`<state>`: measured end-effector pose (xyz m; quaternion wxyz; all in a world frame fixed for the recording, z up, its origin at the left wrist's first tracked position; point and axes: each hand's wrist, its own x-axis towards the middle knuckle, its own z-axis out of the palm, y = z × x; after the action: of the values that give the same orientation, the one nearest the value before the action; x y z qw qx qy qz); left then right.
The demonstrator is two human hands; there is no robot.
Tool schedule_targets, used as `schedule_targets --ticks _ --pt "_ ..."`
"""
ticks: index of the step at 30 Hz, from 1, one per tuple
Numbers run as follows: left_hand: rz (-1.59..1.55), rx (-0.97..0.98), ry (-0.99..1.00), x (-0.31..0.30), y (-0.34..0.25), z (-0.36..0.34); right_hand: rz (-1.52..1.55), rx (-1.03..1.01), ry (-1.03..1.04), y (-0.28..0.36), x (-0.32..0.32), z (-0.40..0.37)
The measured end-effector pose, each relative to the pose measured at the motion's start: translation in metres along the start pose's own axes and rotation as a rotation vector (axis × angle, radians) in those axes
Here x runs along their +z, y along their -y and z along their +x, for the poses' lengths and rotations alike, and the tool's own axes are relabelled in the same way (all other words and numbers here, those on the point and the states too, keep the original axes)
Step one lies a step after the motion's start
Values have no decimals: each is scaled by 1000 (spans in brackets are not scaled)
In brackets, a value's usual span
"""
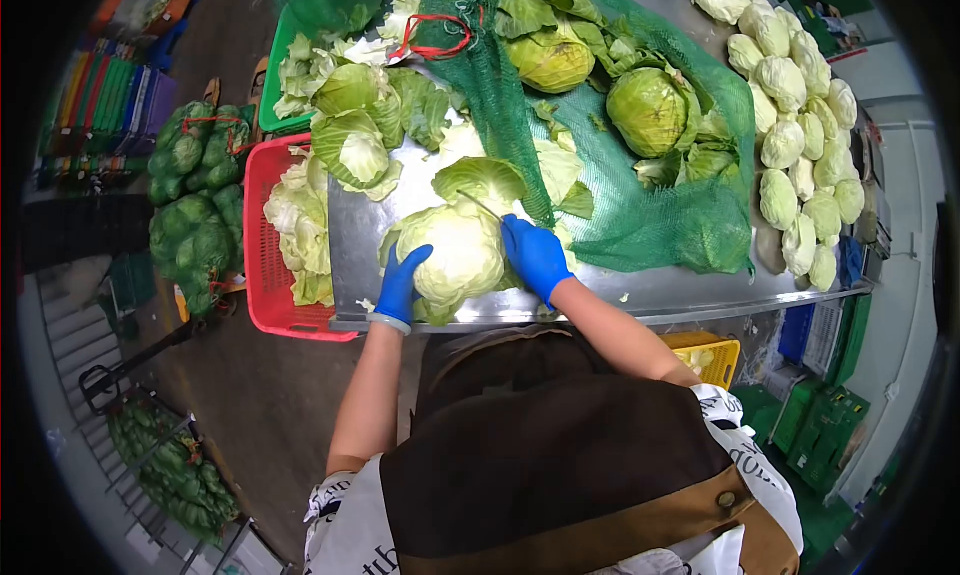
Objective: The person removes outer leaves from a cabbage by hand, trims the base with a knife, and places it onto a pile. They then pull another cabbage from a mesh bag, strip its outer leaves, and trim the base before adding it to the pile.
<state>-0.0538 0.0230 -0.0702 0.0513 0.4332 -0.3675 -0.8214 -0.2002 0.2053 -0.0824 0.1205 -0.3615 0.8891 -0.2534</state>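
Observation:
A pale green cabbage [455,255] sits near the front edge of the metal table. My left hand [401,283], in a blue glove, grips its left side with the thumb on top. My right hand [534,255], also gloved in blue, is closed around a knife [478,205] at the cabbage's right. The thin blade points up and left, in front of a loose outer leaf [484,182] at the cabbage's far side. Most of the handle is hidden in my fist. Beyond my right hand, a green net bag [640,230] lies spread with two leafy cabbages [648,112] on it.
Trimmed cabbages [783,83] are piled at the table's right end. Cut leaves [352,105] heap at the back left. A red crate [258,245] and a green crate [283,60] with leaves stand left. A yellow crate [722,355] is below right. Red cord [440,37] lies on the net.

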Motion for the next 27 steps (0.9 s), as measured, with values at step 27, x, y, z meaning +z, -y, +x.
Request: schedule_targets --ticks 27 --pt "417 434 526 9 -40 -62 454 214 99 12 -68 16"
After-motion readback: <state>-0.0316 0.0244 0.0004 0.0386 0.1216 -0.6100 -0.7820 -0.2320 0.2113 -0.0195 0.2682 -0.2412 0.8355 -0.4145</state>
